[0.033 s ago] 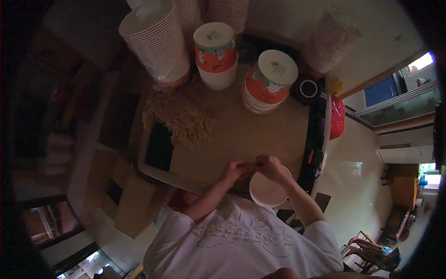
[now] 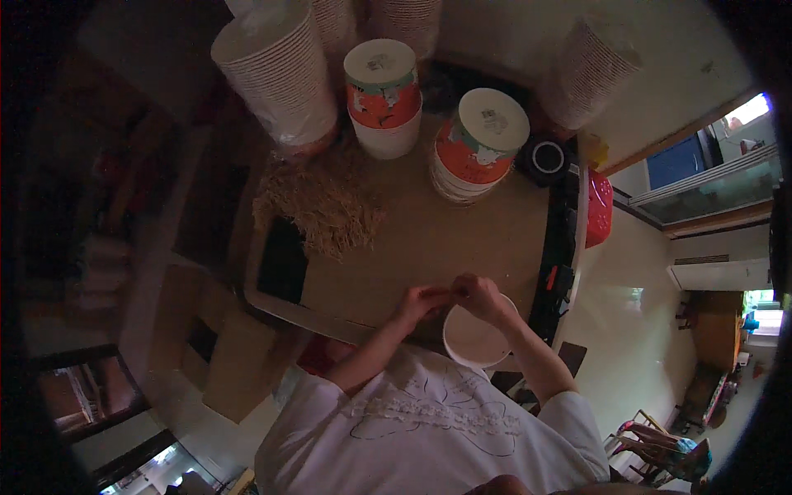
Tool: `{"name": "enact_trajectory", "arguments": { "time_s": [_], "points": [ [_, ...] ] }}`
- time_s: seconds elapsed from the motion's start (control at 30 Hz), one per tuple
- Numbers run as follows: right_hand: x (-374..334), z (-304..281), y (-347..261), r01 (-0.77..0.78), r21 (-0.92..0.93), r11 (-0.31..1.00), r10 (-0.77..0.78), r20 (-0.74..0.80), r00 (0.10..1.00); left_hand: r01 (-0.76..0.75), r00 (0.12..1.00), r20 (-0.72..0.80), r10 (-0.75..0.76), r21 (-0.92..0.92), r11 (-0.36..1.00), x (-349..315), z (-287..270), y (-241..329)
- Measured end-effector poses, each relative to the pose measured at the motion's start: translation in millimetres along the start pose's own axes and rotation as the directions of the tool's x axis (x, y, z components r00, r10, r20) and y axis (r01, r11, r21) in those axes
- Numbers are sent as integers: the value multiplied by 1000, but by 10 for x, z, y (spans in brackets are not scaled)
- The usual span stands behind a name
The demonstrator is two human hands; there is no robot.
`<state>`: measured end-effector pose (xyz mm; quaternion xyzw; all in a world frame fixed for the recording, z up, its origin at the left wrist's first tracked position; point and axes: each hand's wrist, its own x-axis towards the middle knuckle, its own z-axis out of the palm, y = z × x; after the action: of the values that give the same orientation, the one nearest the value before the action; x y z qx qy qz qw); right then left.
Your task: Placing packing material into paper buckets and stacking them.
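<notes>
My left hand (image 2: 424, 301) and my right hand (image 2: 480, 297) meet over the near edge of the table, fingertips pinched close together. Both are closed; whatever lies between the fingers is too small and dark to make out. Just below them a white paper bucket (image 2: 478, 340) is tipped with its open mouth facing me, close against my shirt. The right hand and wrist pass over its upper rim. A heap of tan cords (image 2: 322, 206) with loose ends lies on the table to the far left of my hands.
Upside-down orange-and-white paper buckets stand at the table's back, one stack (image 2: 382, 99) left and another (image 2: 483, 148) right. A wrapped bucket stack (image 2: 280, 78) rises back left, another (image 2: 590, 74) back right. A black round object (image 2: 546, 161) sits beside the right stack; a cardboard box (image 2: 235, 355) is left.
</notes>
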<state>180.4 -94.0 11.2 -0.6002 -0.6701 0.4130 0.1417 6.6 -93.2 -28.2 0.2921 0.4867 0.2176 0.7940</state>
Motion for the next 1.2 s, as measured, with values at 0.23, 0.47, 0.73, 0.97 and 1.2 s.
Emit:
{"name": "enact_trajectory", "arguments": {
  "time_s": [0.23,0.47,0.73,0.97,1.2],
  "points": [
    [-4,-10,-43,51,-31,998,-50,17,999,-76,997,-3,79,209,975,104,-99,-181],
    [22,24,39,2,30,1000,-2,6,1000,-101,993,-27,112,275,956,123,-95,-180],
    [103,-50,-65,-97,-62,993,104,123,987,-124,992,22,123,222,967,176,-166,-271],
    [133,-126,-152,-185,-264,947,244,212,946,-63,998,3,64,213,975,110,-123,-164],
    [200,91,165,-1,-318,948,94,277,956,-166,986,34,163,122,978,202,-193,-337]
  ]
}}
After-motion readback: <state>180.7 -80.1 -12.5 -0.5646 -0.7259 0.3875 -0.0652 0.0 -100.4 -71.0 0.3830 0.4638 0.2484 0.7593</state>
